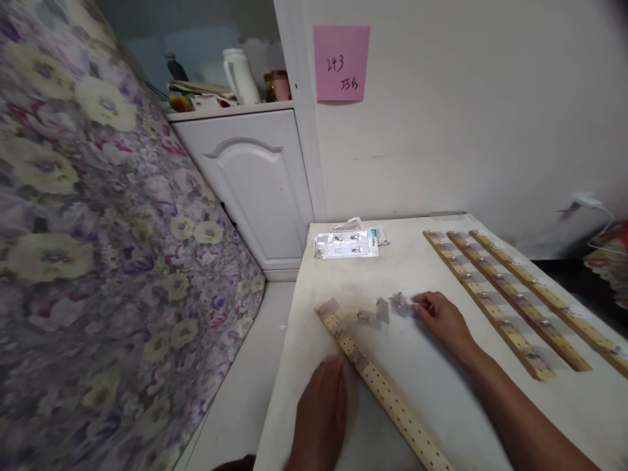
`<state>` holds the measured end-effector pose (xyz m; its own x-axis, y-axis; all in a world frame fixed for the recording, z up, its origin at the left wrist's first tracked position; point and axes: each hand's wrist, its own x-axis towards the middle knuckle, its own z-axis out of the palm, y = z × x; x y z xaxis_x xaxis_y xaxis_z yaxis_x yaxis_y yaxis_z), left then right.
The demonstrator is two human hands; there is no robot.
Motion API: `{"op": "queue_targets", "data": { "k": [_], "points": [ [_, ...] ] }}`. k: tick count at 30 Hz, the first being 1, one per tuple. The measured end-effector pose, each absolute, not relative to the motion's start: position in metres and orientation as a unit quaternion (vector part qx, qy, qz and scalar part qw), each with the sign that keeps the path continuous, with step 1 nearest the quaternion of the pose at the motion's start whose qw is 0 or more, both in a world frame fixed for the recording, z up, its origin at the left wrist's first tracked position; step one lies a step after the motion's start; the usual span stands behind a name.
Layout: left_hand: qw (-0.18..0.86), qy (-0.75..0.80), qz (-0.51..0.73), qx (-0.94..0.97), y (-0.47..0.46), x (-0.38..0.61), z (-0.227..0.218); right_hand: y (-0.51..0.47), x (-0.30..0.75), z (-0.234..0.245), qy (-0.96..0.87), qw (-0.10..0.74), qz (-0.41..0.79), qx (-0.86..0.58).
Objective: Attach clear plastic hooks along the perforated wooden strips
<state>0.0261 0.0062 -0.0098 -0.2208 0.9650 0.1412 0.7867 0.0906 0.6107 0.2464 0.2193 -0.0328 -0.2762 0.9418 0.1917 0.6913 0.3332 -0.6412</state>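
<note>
The left hand (321,405) lies flat, unclenched, against the long pale perforated wooden strip (387,392) on the near left of the white table (407,268). The right hand (441,319) has its fingertips on small clear plastic clips (398,304) scattered just right of the strip's far end; I cannot tell whether they pinch one. The clips look light, slick and brittle, so they are best nipped by their edges.

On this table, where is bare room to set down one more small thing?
Bare table lies between the plastic package and the three wooden strips, and in the wedge between the perforated strip and the right hand. Crowded: the small clear pieces by that hand, and the right side under the strips.
</note>
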Motion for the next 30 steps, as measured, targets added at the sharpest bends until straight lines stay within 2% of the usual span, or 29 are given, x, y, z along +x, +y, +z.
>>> {"op": "queue_targets", "data": {
  "k": [3, 6, 9, 12, 15, 19, 22, 26, 28, 30],
  "points": [
    [0.165, 0.720, 0.305, 0.601, 0.007, 0.026, -0.009, 0.217, 0.245, -0.031, -0.772, 0.287, 0.230, -0.519],
    [0.170, 0.720, 0.313, 0.596, 0.008, 0.027, -0.010, 0.207, 0.236, -0.025, -0.772, 0.334, 0.212, -0.498],
    [0.171, 0.717, 0.318, 0.596, 0.009, 0.027, -0.010, 0.193, 0.223, -0.020, -0.803, 0.355, 0.213, -0.428],
    [0.174, 0.715, 0.322, 0.596, 0.011, 0.026, -0.010, 0.182, 0.207, -0.022, -0.840, 0.309, 0.222, -0.387],
    [0.178, 0.713, 0.322, 0.597, 0.011, 0.026, -0.010, 0.179, 0.196, -0.027, -0.849, 0.259, 0.198, -0.415],
    [0.171, 0.715, 0.324, 0.596, 0.011, 0.028, -0.009, 0.181, 0.190, -0.028, -0.854, 0.237, 0.168, -0.431],
    [0.170, 0.719, 0.332, 0.586, 0.011, 0.029, -0.006, 0.184, 0.195, -0.026, -0.841, 0.279, 0.180, -0.428],
    [0.175, 0.716, 0.345, 0.581, 0.012, 0.030, -0.002, 0.187, 0.208, -0.025, -0.789, 0.375, 0.202, -0.443],
    [0.174, 0.713, 0.353, 0.580, 0.013, 0.031, 0.000, 0.188, 0.214, -0.023, -0.743, 0.419, 0.252, -0.457],
    [0.172, 0.710, 0.360, 0.580, 0.013, 0.032, 0.000, 0.187, 0.217, -0.020, -0.687, 0.437, 0.354, -0.460]
  ]
}}
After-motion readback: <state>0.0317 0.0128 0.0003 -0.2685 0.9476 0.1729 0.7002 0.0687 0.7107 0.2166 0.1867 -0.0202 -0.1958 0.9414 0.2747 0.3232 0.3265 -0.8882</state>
